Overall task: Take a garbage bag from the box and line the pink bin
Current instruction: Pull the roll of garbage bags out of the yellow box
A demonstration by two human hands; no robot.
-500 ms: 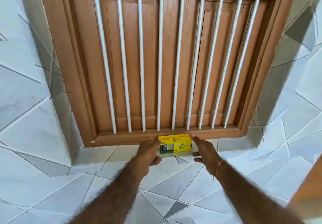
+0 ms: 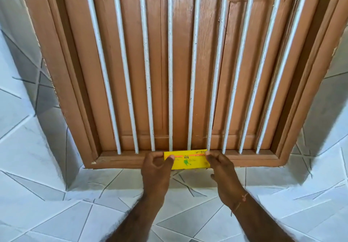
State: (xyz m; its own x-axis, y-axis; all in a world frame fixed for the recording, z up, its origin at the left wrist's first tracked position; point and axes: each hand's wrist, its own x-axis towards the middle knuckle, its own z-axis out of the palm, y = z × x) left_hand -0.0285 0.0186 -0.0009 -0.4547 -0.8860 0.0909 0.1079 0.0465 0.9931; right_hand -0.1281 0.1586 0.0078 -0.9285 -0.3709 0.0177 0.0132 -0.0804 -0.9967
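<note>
The yellow box (image 2: 187,159) is being held at the bottom edge of the brown wooden window frame (image 2: 120,159), lying lengthwise along the sill, just below the lower ends of the white bars (image 2: 170,72). Its top face is turned toward the camera, with the printed word "bin" and a green mark showing upside down.

The box is being gripped at both short ends. At the end of the box farther left along the frame, the left hand (image 2: 156,172) is being curled around it: the thumb is being pressed on the top face and the fingers (image 2: 153,155) are being bent over the far edge, so the box is being pinched between them. At the opposite end, the right hand (image 2: 223,168) is being placed against it, with one fingertip on the far corner and the thumb against the near side; the remaining fingers are being kept tucked below, and how they lie cannot be told. A thin thread bracelet (image 2: 243,199) is being worn on the right wrist.

Below the frame, a white tiled ledge (image 2: 188,213) with grey angular lines is being crossed by both forearms. The same tile is being shown on the walls (image 2: 22,138) to either side of the frame.
</note>
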